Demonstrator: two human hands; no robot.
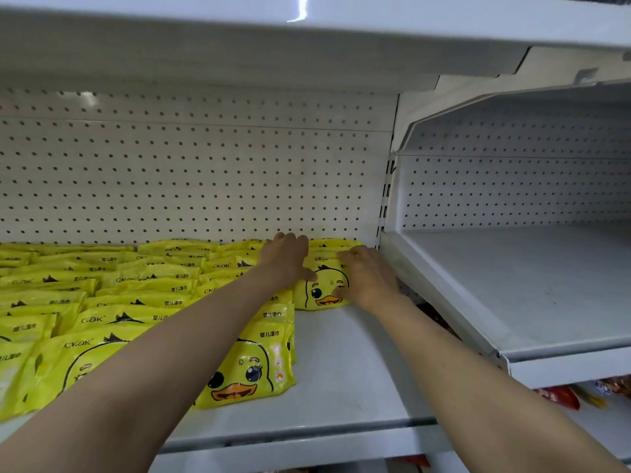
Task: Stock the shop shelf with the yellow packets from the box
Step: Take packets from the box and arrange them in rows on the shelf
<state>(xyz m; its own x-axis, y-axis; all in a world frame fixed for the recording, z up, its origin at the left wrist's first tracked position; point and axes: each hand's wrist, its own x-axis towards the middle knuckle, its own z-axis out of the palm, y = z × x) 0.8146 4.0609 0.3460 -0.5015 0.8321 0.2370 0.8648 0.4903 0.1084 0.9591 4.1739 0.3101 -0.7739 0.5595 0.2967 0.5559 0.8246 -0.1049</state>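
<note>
I see a white shelf [345, 363] filling most of my view, backed by a pegboard wall [191, 179] and roofed by the underside of the shelf above [239, 35]. Its front lip runs along the bottom, and its right end stops at a slotted upright [385, 199]. Bare board shows in a strip on the right, from the front lip back to the nearest stack. Beyond the upright sits a second shelf bay [532, 288], set a little higher, with its own raised front edge.

The left and middle of the shelf hold rows of yellow packets [143, 295] with a duck face, overlapping like tiles from the pegboard forward to the lip. At the right rear corner stands a short stack of packets [326, 288], near the upright, its top one showing the duck face towards me.

Below the second bay I catch red and orange wrappers [560, 397] on a lower level, too blurred to read.

Both my forearms reach in from the bottom. My left hand [285, 264] lies on the left side of that stack, fingers stretched towards the pegboard. My right hand [367, 278] rests on its right side, fingers spread and gently bent over the top, thumb on the duck face.
</note>
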